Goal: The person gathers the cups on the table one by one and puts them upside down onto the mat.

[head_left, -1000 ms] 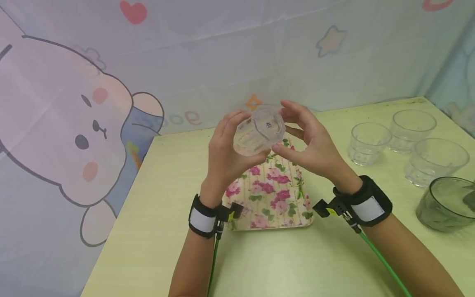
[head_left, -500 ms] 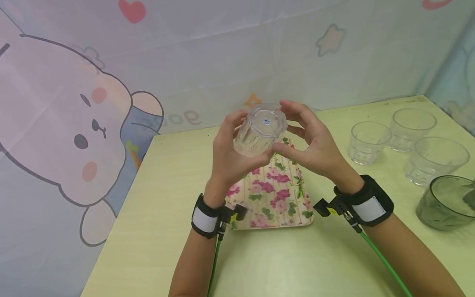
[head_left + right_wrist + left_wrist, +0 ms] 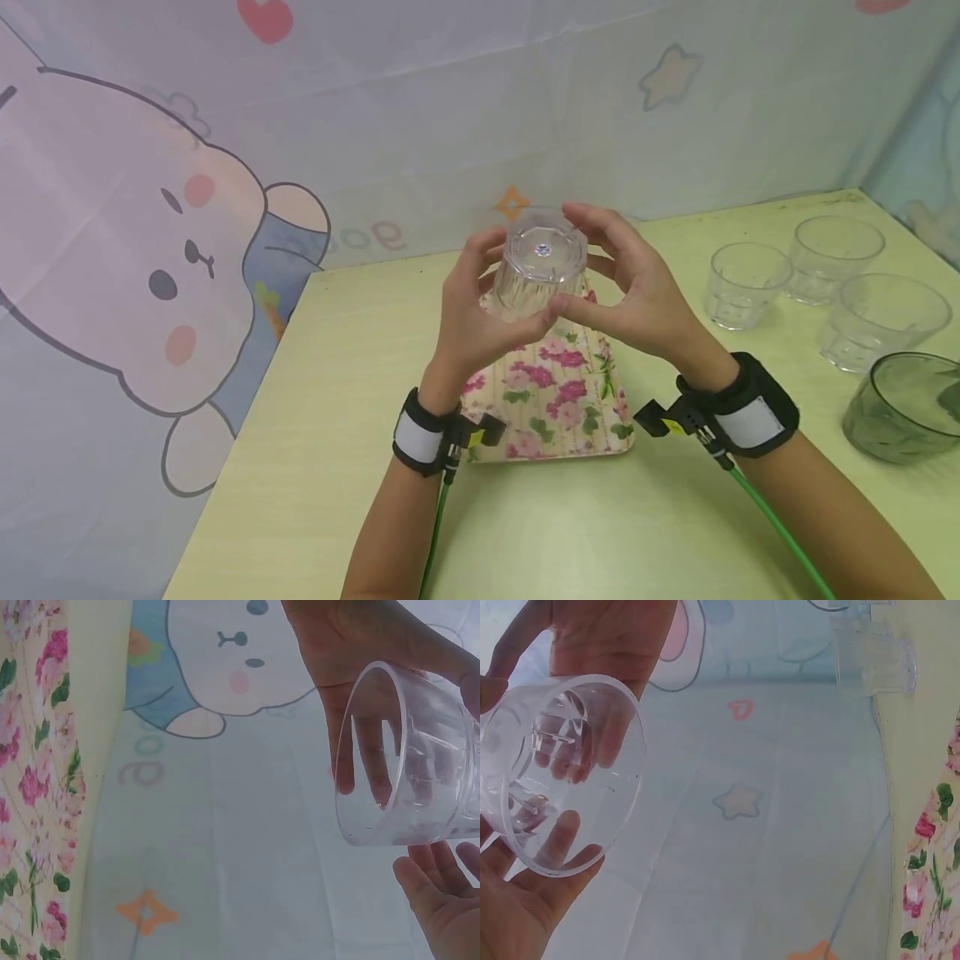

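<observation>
A clear drinking glass (image 3: 542, 254) is held bottom-up in the air, its faceted base turned up toward the head camera with a small blue mark in the middle. My left hand (image 3: 480, 321) grips it from the left, thumb along the near side. From the right, my right hand (image 3: 637, 296) holds it with fingers spread round the far side and thumb meeting the left thumb. Both wrist views look into the open mouth of the glass (image 3: 570, 780). Underneath lies a flower-patterned tray (image 3: 555, 417), partly covered by the hands in the head view.
On the right of the pale yellow table (image 3: 315, 467) stand a small clear glass (image 3: 742, 292) and two wider ones, one at the back (image 3: 832, 258) and one nearer (image 3: 881, 321). A smoky grey glass (image 3: 903, 412) sits in front. A printed cloth (image 3: 450, 125) hangs behind.
The glass has turned between the hands, going from lying tilted to the left to nearly straight bottom-up. My left hand has shifted slightly right; the right hand has hardly moved.
</observation>
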{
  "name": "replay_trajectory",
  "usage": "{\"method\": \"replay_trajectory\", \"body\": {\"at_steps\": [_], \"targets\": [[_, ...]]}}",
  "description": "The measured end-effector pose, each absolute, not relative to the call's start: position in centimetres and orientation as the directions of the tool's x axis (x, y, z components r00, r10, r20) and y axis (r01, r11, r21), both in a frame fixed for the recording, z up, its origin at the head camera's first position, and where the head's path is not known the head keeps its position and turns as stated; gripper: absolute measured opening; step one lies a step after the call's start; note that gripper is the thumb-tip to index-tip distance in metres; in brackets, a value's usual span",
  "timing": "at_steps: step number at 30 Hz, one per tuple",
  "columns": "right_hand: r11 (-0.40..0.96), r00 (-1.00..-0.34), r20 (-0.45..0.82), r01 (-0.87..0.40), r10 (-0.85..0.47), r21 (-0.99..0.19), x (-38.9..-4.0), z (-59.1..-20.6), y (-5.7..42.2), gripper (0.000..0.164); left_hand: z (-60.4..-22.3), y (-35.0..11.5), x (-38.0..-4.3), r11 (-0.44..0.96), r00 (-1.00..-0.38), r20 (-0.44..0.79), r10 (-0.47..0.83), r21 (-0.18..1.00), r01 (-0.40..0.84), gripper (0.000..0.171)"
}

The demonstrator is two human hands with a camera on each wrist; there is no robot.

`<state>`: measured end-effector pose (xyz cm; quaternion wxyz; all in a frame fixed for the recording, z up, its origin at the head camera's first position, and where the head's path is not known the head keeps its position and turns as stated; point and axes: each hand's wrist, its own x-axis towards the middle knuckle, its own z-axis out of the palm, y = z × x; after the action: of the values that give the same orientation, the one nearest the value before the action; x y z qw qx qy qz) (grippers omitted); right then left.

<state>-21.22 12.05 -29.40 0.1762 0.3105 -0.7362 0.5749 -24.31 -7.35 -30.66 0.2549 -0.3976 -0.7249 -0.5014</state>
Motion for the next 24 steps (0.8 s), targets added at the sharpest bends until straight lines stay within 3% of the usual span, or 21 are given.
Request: {"method": "replay_trajectory", "body": {"at_steps": [5, 13, 24], "targets": [[0.138, -0.74, 0.624, -0.666, -0.252, -0.733, -21.06, -29.17, 11.98, 0.073, -31.02, -7.16, -24.6, 0.157, -0.564, 0.756, 0.332, 0.545, 0.823, 0.075], [0.185, -0.766, 0.593, -0.639, -0.248, -0.747, -20.9, -28.96, 11.98, 0.068, -31.52, -7.15, -24.84, 0.16, -0.596, 0.725, 0.345, 0.581, 0.798, 0.091], [0.289, -0.789, 0.572, -0.614, -0.223, -0.735, -20.96, -29.2, 12.12, 0.066, -31.48, -7.72, -25.31, 0.153, -0.621, 0.636, 0.458, 0.631, 0.76, 0.077]]}}
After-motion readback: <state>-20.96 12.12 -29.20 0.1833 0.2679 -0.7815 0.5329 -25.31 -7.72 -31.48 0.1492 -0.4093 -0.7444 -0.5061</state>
